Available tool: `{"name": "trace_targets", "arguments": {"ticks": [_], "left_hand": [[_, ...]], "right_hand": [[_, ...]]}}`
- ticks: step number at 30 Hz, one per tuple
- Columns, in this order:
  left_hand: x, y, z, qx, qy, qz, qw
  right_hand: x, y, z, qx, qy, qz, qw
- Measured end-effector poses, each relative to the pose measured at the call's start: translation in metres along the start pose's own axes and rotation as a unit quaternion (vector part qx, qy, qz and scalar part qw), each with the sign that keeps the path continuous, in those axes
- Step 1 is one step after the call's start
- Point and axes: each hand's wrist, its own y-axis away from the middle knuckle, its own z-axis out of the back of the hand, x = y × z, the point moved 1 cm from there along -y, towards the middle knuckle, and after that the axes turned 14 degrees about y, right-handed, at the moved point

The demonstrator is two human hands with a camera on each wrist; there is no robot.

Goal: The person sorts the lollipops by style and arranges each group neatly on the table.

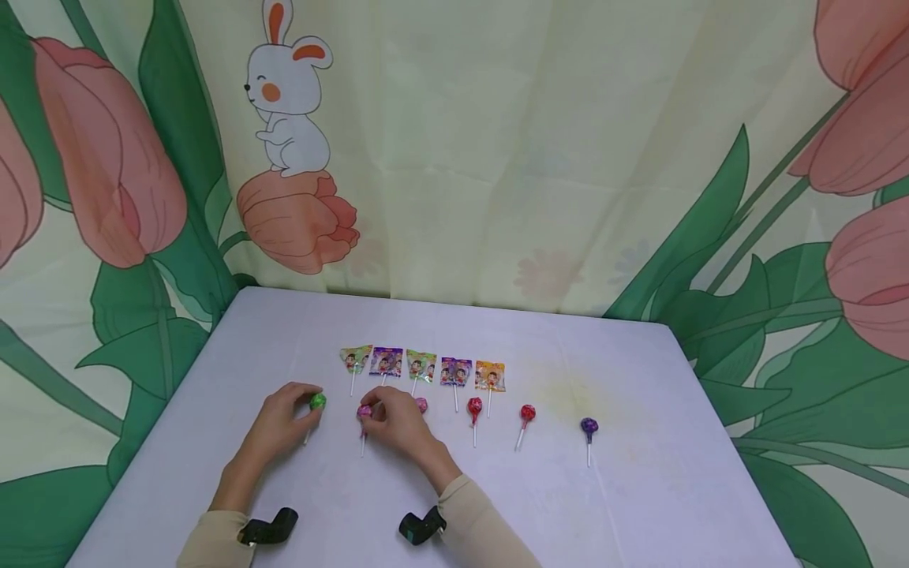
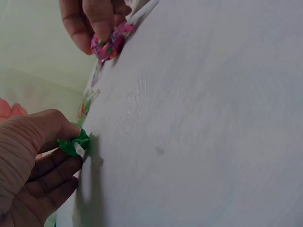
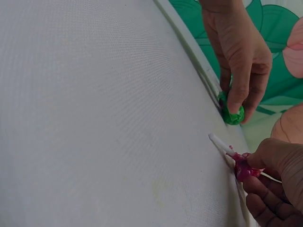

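Note:
My left hand pinches a green-wrapped lollipop by its round head, the white stick pointing down toward me. In the left wrist view the thumb and fingers close round the green wrapper. To its right, my right hand pinches a pink lollipop at the head, its stick also toward me. The right wrist view shows that pink wrapper between thumb and fingers. Another pink lollipop lies just behind the right hand, its stick hidden by the fingers.
Two red lollipops and a purple one lie to the right, sticks toward me. Behind them runs a row of several flat-bagged lollipops. All rest on a white-covered table, with a printed curtain behind.

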Motion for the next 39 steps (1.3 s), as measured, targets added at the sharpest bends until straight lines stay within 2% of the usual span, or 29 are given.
{"name": "trace_targets", "arguments": {"ticks": [5, 14, 24, 39], "left_hand": [[-0.006, 0.001, -0.009, 0.001, 0.008, -0.003, 1.0000], [-0.015, -0.001, -0.023, -0.007, -0.014, -0.019, 0.9997], [-0.018, 0.001, -0.033, 0.004, -0.010, -0.001, 0.9999], [-0.017, -0.001, -0.034, 0.003, -0.004, 0.015, 0.9999]], "right_hand": [[0.000, 0.002, -0.001, -0.006, 0.000, 0.003, 1.000], [0.001, 0.001, -0.004, -0.019, -0.006, 0.001, 1.000], [0.002, 0.003, -0.004, -0.014, -0.012, -0.008, 1.000], [0.000, 0.002, -0.006, -0.016, -0.017, -0.002, 1.000]]}}
